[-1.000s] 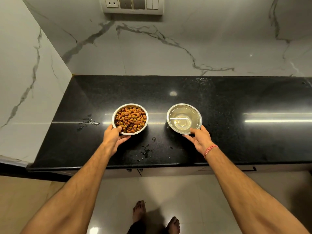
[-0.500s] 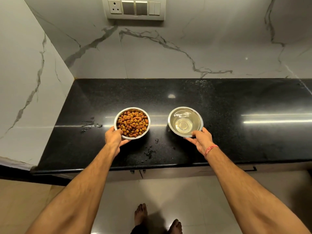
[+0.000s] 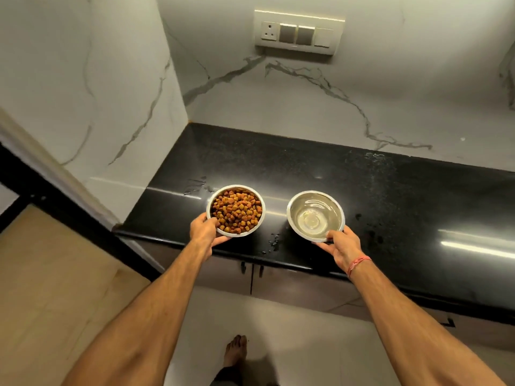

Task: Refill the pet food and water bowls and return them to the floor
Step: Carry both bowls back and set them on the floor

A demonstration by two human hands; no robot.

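Note:
A steel food bowl (image 3: 235, 210) heaped with brown kibble is in my left hand (image 3: 204, 229), thumb over its near rim and fingers under it. A steel water bowl (image 3: 315, 215) holding clear water is gripped the same way at its near rim by my right hand (image 3: 341, 245), which has a red thread on the wrist. Both bowls are above the front part of the black stone counter (image 3: 418, 207), near its left end, and look lifted off it.
Water drops and crumbs lie on the counter between the bowls (image 3: 274, 242). A marble side wall (image 3: 83, 93) ends the counter on the left. A switch panel (image 3: 298, 32) is on the back wall. Cabinet doors (image 3: 250, 274) sit below; my bare foot (image 3: 235, 349) is on the tiled floor.
Both hands tightened on the bowl rims and raised the bowls toward the counter's front edge. My view has swung left and stepped back, showing more floor and the side wall.

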